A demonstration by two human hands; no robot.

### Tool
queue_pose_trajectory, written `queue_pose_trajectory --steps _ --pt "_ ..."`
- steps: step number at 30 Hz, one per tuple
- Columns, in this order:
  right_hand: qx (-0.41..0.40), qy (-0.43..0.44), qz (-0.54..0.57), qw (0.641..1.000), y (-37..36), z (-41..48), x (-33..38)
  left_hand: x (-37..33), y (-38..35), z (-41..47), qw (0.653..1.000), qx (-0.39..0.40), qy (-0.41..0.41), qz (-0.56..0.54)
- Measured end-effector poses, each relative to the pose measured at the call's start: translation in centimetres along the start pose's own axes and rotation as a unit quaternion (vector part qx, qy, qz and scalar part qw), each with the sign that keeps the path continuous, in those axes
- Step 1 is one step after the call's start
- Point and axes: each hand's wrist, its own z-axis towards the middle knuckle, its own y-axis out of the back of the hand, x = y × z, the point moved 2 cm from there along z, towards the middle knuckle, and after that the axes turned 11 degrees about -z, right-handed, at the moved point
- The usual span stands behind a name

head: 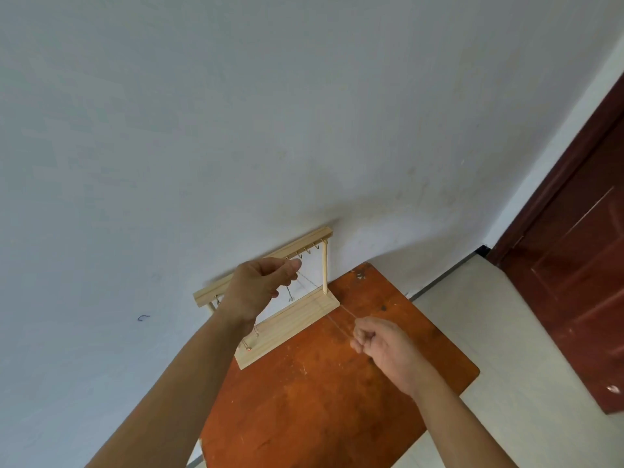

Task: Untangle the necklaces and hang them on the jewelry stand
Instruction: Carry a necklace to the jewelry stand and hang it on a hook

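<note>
L hand [260,285] grip pinched on chain [347,311], raised by stand [293,319] top bar. R hand [381,342] grip curled tight on chain's other end, lower, over desk [320,400]. Chain taut btwn hands.

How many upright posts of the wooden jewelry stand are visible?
2. The right post stands in full view; the left post shows only its top under the bar. The left hand may hide more.

What Else Is Here

An orange-brown table [337,400] with dark scuffs stands by a pale wall [236,130]. A small blue mark [143,318] is on the wall to the left. A dark red-brown door [574,265] is on the right, by a light floor [506,332].
</note>
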Motion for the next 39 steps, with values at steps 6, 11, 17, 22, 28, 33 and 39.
queue_pose_trajectory --steps 6,11,17,22,28,33,39 --pt "-0.062 -0.001 0.2 0.978 2.0 1.5 1.6 -0.4 -0.2 3.1 0.995 0.035 0.004 0.096" --pt "-0.151 -0.027 0.249 0.956 3.1 3.5 1.6 -1.1 -0.1 5.7 0.972 0.083 -0.043 0.216" --pt "-0.15 -0.071 0.19 0.968 1.7 5.6 -0.4 -0.8 -0.3 8.9 0.938 0.045 -0.115 0.324" --pt "-0.152 -0.114 0.182 0.965 0.2 7.6 -3.1 0.0 -1.1 10.2 0.908 0.043 -0.129 0.397" --pt "-0.14 -0.151 0.165 0.965 -1.6 9.3 -4.8 1.0 -1.2 10.7 0.863 0.017 -0.149 0.483" --pt "-0.127 -0.185 0.089 0.97 -2.3 10.7 -6.1 1.8 -1.5 10.6 0.846 0.02 -0.174 0.504" --pt "-0.137 -0.178 0.003 0.974 -2.4 12.2 -6.5 2.6 -1.2 10.5 0.853 0.025 -0.209 0.478"
